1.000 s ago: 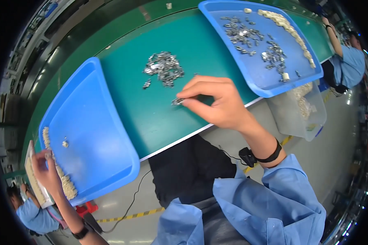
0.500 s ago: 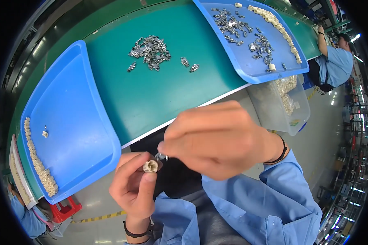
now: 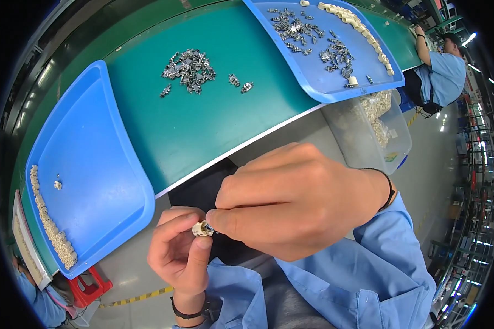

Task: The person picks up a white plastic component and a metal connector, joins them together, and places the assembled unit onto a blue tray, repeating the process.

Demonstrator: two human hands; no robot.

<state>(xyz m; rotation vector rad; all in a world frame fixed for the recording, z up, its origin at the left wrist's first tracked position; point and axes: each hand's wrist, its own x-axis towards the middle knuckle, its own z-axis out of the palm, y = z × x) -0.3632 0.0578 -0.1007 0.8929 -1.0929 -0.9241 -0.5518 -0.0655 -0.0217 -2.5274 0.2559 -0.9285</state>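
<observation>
Between its fingertips my left hand (image 3: 180, 251) grips a small cream cylindrical housing (image 3: 201, 229), its open end tilted toward the right. My right hand (image 3: 296, 203) is closed in a pinch at that opening. A small silvery metal part (image 3: 209, 226) shows at the mouth of the housing, under the right fingertips and partly hidden by them. How deep it sits cannot be made out. Both hands are in front of the table's near edge. A heap of similar metal parts (image 3: 190, 71) lies on the green table, with two loose ones (image 3: 240, 83) beside it.
A blue tray (image 3: 101, 137) on the left holds a row of cream housings (image 3: 52, 225). Another blue tray (image 3: 324, 94) at the right carries metal parts and housings. Below it stands a clear bin (image 3: 348, 140) with bagged pieces. A co-worker (image 3: 444, 77) sits at far right; a red stool (image 3: 89, 288) is lower left.
My right hand has brought the metal part against the housing's opening. The housing has turned from facing me toward the right. The whole view has shifted slightly.
</observation>
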